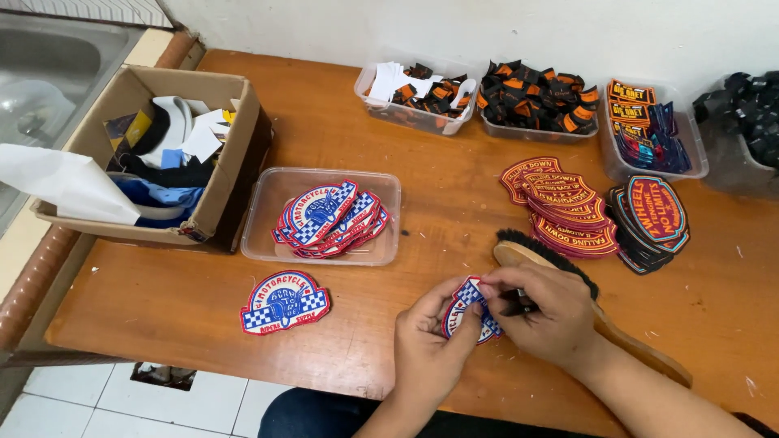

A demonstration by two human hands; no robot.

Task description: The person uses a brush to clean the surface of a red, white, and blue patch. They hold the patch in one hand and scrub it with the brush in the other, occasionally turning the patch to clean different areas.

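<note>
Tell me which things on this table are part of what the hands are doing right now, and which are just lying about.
In use:
left hand
right hand
checkered patch held between both
small dark tool in right hand

Lying about:
wooden brush
loose patch
tray of patches
red patch stack
cardboard box

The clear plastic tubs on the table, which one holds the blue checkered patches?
The shallow tub beside the cardboard box; the tubs along the wall hold small black-and-orange pieces.
</note>
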